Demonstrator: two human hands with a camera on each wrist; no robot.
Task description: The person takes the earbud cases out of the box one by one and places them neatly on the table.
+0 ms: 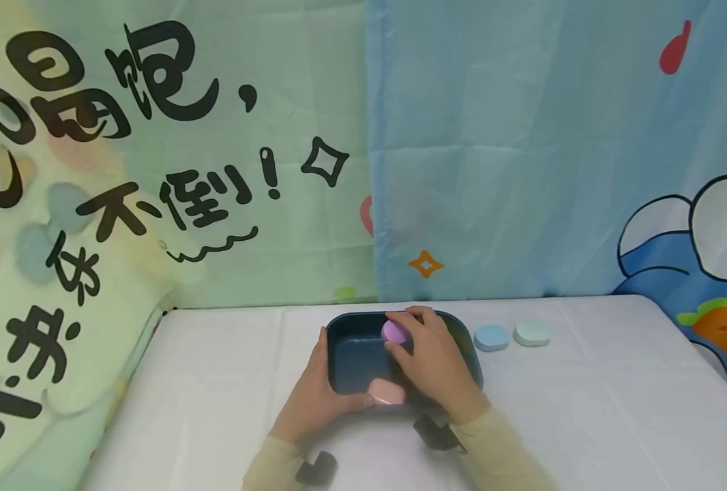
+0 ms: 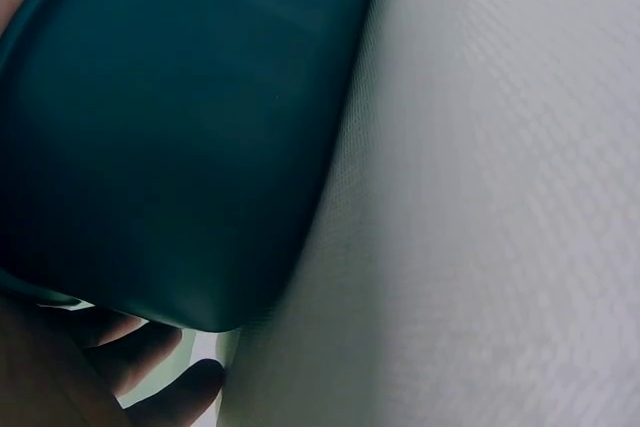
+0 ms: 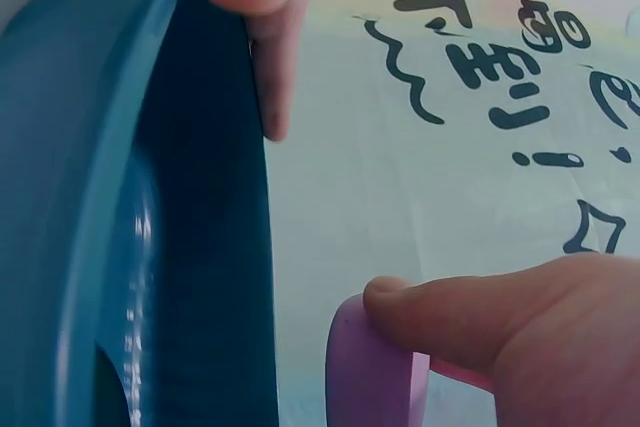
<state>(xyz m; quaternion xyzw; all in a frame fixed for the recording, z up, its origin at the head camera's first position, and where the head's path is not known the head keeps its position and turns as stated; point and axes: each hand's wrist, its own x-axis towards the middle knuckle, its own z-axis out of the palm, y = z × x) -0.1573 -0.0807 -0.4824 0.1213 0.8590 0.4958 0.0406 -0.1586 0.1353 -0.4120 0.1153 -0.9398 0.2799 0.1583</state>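
purple block (image 1: 393, 332): above tray floor | right hand (image 1: 436, 358): thumb and fingers pinching it, narrow gap, reaching over near rim | dark blue tray (image 1: 352, 360): left hand (image 1: 319, 392) grips its near left corner | blue block (image 1: 491, 337): just beside right rim | far rim near back edge of table (image 1: 590, 416)

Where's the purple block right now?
In the head view, just right of centre: the right hand pinches the purple block above the dark blue box.
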